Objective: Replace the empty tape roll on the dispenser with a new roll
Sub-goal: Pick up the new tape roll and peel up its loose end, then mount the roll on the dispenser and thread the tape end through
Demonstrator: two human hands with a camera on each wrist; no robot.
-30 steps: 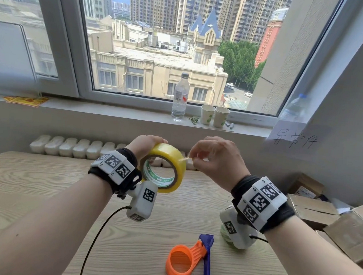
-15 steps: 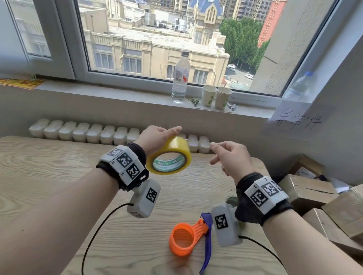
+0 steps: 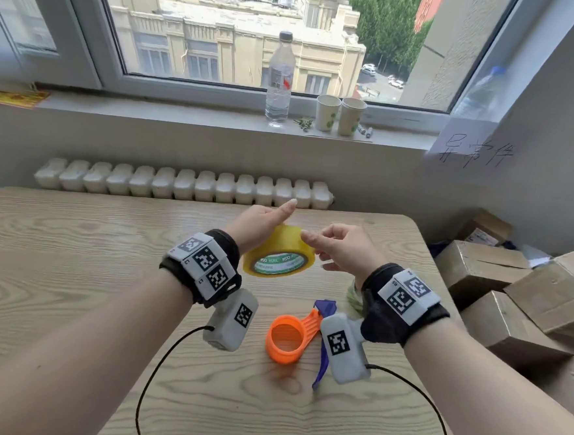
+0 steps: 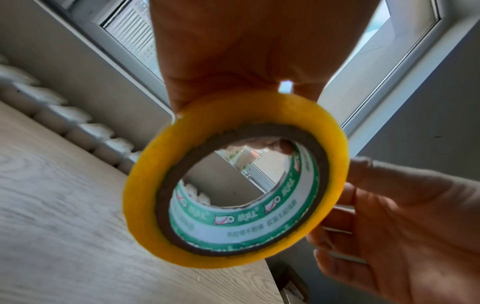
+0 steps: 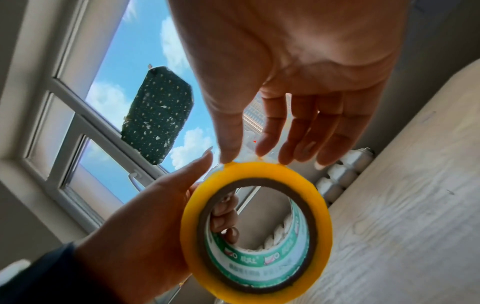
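While the left hand point(image 3: 258, 225) is holding the yellow roll of clear packing tape with a green-printed cardboard core point(image 3: 279, 255) above the pale wood-grain table point(image 3: 71, 270), the right hand point(image 3: 341, 251) is picking at its rim.

Left fingers point(image 5: 224, 218) are curling through the core, with the thumb lying straight over the outer face, so the roll is gripped and tilted. Right thumb and fingertips point(image 5: 262, 148) are coming together at the roll's top edge, apparently pinching the loose tape end, though blur is hiding the exact contact. Nearer the person, the orange plastic tape dispenser with a ring hub and blue blade arm point(image 3: 290, 340) is lying flat on the table, below the hands and apart from the roll.
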